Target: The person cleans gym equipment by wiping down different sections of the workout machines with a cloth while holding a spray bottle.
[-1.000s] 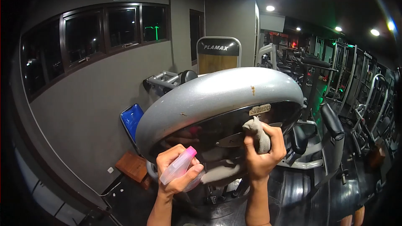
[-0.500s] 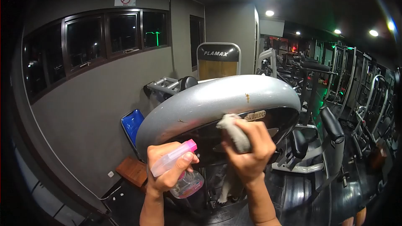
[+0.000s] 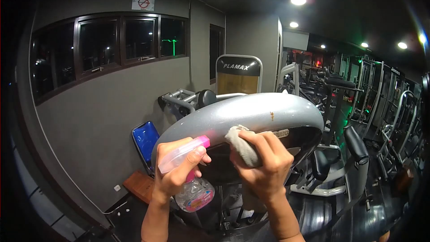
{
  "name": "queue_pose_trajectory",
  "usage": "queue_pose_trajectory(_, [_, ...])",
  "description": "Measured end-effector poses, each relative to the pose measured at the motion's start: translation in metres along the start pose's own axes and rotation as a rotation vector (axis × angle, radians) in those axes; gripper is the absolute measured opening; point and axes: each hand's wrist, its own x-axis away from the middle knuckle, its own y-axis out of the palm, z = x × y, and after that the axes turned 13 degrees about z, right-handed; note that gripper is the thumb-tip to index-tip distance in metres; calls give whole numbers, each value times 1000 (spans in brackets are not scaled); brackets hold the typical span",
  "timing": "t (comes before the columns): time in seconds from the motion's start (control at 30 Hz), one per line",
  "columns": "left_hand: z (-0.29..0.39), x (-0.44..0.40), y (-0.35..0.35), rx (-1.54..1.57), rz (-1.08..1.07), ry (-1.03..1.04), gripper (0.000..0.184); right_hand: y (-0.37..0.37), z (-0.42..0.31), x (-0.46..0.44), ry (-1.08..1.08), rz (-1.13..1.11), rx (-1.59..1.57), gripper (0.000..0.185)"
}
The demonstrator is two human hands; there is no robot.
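The fingers of the right hand [image 3: 264, 159] are curled tight around a grey cloth [image 3: 244, 150]. The cloth is near the middle of the frame and looks to touch the low edge of the big silver rim [image 3: 268, 107]. The fingers of the left hand [image 3: 177, 166] wrap around the neck of a spray bottle [image 3: 195, 195], left of the middle; its clear bottom part hangs below the hand. The step in hand looks like wiping, and the next move seems to call for the cloth pressed flat on the curve. Under the rim is a dark panel [image 3: 304, 141] with a small label [image 3: 281, 133]. Further out, at the left, a blue seat [image 3: 145, 141] is near a brown wooden block [image 3: 139, 183].
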Motion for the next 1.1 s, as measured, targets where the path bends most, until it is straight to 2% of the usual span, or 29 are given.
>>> queue_pose_trajectory(0.07, [4, -6, -3, -27, -25, -16, 32, -9, 9, -7, 37, -5, -42, 41])
queue_pose_trajectory(0.27, [15, -17, -3, -96, -97, -22, 32, -21, 29, -15, 116, 162, 2, 33])
queue_pose_trajectory(0.53, [19, -18, 0, -102, -98, -18, 34, -11, 13, -29, -4, 56, 61, 39])
queue_pose_trajectory(0.7, [27, -25, -9, -75, -160, -47, 33, -4, -10, -26, -23, -158, 48, 39])
queue_pose_trajectory(0.8, [19, -31, -22, -21, -168, 8, 33, -12, 8, -37, 8, -58, -55, 33])
queue_pose_trajectory(0.87, [18, -36, -30, 6, -203, -32, 34, -13, 15, -47, 77, 82, 77, 27])
queue_pose_trajectory(0.93, [13, -41, -36, 22, -231, -52, 34, -7, 11, -53, 102, 94, 108, 28])
queue_pose_trajectory(1.03, [12, -49, -40, 73, -268, -91, 35, 7, -10, -46, -30, -77, 66, 31])
queue_pose_trajectory(1.1, [14, -54, -44, 84, -289, -106, 36, 8, -29, -47, -31, -201, 132, 34])
